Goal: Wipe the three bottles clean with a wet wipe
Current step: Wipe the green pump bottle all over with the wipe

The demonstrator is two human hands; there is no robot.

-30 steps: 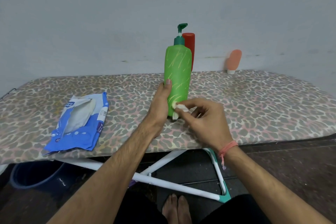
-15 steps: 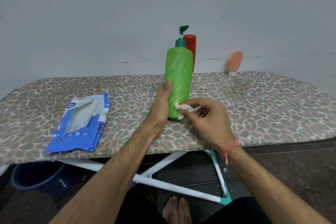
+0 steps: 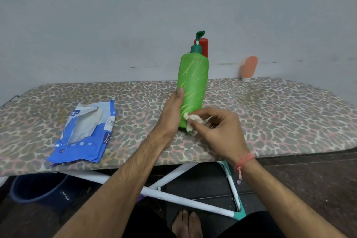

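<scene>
Wet wipe (image 3: 190, 121) shifted slightly, pinched in right fingers (image 3: 201, 120) against green bottle (image 3: 193, 87)

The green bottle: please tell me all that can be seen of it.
The green bottle looks like plastic, with pale yellow streaks and a dark green pump on top. It stands upright on the board, in front of a red bottle. The left hand holds its side; the right hand presses a wipe against its lower part.
</scene>
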